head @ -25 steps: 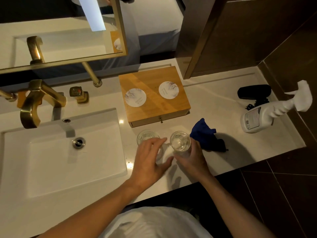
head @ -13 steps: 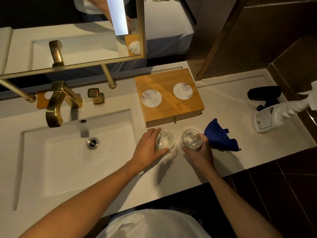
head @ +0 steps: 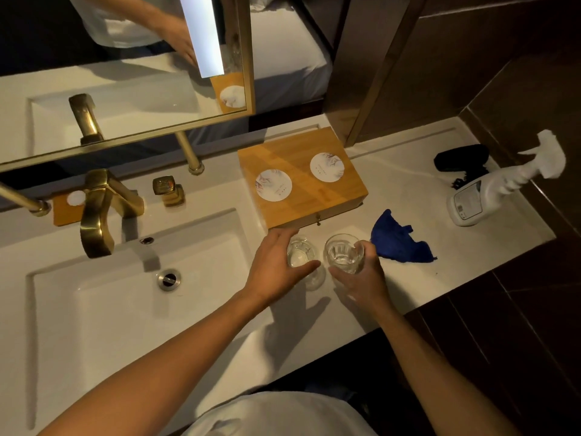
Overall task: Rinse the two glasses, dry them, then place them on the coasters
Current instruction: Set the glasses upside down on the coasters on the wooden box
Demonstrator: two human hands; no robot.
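Two clear glasses stand side by side on the white counter (head: pixel 393 287), just in front of the wooden box. The left glass (head: pixel 300 254) sits near the sink's right edge; the left hand (head: pixel 276 269) wraps it, with the fingers curled over its far side and the thumb across its near side, clamped on the glass. The right glass (head: pixel 343 253) is upright, and some water or glare shows at its bottom. The right hand (head: pixel 361 280) grips it from the near right side, fingers closed around its wall. Whether either glass is lifted off the counter cannot be told.

The wooden box (head: pixel 330 196) lies flat behind the glasses and carries two round white coasters: the left coaster (head: pixel 273 185) toward the front left and the right coaster (head: pixel 327 166) toward the back right, both bare.

A crumpled blue cloth (head: pixel 399 239) lies on the counter just right of the right hand. Farther right, a white spray bottle (head: pixel 481 199) lies on its side, with a black object (head: pixel 462 157) behind it.

To the left, the rectangular white sink (head: pixel 94 294) holds a metal drain (head: pixel 169 279). A brass faucet (head: pixel 97 212) arches over its back edge, with a brass handle (head: pixel 168 190) beside it. A brass-framed mirror (head: pixel 125 73) hangs above.
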